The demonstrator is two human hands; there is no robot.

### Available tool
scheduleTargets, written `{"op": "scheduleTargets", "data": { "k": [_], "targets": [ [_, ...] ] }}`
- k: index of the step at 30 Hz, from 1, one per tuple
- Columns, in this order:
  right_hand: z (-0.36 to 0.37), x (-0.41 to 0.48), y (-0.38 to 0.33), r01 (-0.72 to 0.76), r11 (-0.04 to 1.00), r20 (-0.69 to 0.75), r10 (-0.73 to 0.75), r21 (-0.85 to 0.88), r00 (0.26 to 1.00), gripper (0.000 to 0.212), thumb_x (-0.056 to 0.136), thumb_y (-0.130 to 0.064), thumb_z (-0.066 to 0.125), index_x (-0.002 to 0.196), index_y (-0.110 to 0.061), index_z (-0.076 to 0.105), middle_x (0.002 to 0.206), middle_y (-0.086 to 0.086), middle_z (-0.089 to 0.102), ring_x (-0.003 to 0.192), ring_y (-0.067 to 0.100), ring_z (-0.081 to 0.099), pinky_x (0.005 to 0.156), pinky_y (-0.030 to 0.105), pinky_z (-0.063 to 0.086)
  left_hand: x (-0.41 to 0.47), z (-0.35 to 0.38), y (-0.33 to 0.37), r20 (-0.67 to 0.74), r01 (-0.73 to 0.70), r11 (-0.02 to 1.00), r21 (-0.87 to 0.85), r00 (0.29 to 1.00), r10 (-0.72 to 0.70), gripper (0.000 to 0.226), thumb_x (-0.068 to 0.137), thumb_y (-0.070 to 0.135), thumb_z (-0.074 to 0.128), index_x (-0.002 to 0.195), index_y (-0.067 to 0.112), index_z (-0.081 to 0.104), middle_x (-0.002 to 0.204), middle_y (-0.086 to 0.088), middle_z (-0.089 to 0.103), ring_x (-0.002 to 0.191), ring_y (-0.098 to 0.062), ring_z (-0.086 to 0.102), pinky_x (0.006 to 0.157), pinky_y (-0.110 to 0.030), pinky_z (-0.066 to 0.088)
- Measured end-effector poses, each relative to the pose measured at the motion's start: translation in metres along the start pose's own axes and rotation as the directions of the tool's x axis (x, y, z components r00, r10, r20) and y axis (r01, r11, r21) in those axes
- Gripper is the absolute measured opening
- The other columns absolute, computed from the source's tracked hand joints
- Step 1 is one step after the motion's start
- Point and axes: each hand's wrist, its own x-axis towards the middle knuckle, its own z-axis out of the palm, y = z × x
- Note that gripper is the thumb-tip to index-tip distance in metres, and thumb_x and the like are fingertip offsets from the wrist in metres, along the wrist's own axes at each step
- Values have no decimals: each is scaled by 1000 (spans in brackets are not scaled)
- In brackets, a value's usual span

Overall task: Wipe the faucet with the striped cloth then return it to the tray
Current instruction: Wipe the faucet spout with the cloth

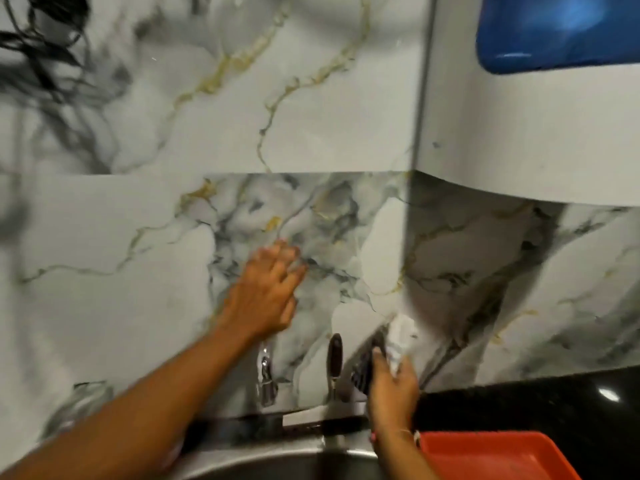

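My right hand (393,384) grips the striped cloth (398,341), a bunched white and dark rag, above the back rim of the sink. A chrome faucet (266,375) stands against the marble wall, with a second dark-tipped tap (335,362) to its right. The cloth is held just right of that second tap. My left hand (266,289) is raised with its fingers spread, flat near the marble wall above the faucet, holding nothing. The red tray (491,455) lies at the lower right on the black counter. The frame is blurred.
A steel sink basin (277,465) fills the bottom centre. A black counter (554,403) runs to the right. A blue object (554,32) hangs on the white wall at the top right. Marble panels cover the wall behind.
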Motion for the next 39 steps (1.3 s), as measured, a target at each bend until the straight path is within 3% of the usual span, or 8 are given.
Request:
{"op": "scheduleTargets", "data": {
  "k": [8,11,18,23,26,29,34,39],
  "targets": [
    [153,-28,-20,336,883,486,-148,-327,861,26,86,-18,62,109,-19,74,101,10,78,94,30,70,78,31,54,32,28,-161,64,-345,855,388,935,348,80,86,42,52,160,19,32,168,-16,25,155,-41,22,125,-57,17],
    [158,-14,-9,-64,979,486,152,-193,861,22,84,-23,63,92,-8,77,73,10,78,69,27,71,62,35,58,34,48,-165,-82,-338,846,412,911,404,78,87,44,43,160,19,31,169,-15,24,157,-39,20,127,-56,11],
    [161,14,28,-906,422,828,508,2,239,50,90,-30,50,116,9,67,117,34,68,106,49,66,99,60,45,36,60,-170,-168,-326,838,437,886,432,76,88,45,40,159,20,33,167,-13,28,156,-37,23,128,-52,4],
    [165,3,20,-694,720,707,486,9,514,41,92,-29,51,103,1,76,99,26,76,88,41,73,84,49,56,35,58,-167,-170,-322,837,442,886,431,75,87,44,44,158,20,37,166,-13,31,156,-36,24,128,-51,5],
    [165,-20,1,170,945,482,-16,-278,876,28,90,-26,55,111,-18,71,113,8,71,104,32,65,89,41,52,34,57,-168,-165,-325,838,439,887,431,76,86,43,45,158,20,38,166,-13,32,155,-36,24,128,-51,6],
    [174,-39,-12,740,389,687,-294,-549,664,50,79,-25,46,127,-24,59,137,7,45,127,31,41,103,40,42,34,57,-168,-167,-322,837,443,888,430,78,85,43,48,159,20,35,167,-13,29,156,-37,23,128,-52,6],
    [218,-43,0,799,-525,951,-74,-294,301,47,96,-32,41,131,-5,56,138,22,45,122,40,31,102,55,29,35,59,-170,-172,-320,838,442,887,429,80,85,45,46,160,20,32,167,-13,28,156,-36,23,128,-53,8],
    [244,-26,50,655,-754,797,366,-48,480,58,103,-32,35,152,-3,21,161,11,23,148,38,16,122,48,13,36,59,-170,-184,-317,839,442,883,431,80,84,44,46,160,20,32,167,-13,28,156,-36,23,128,-53,9]
  ]
}}
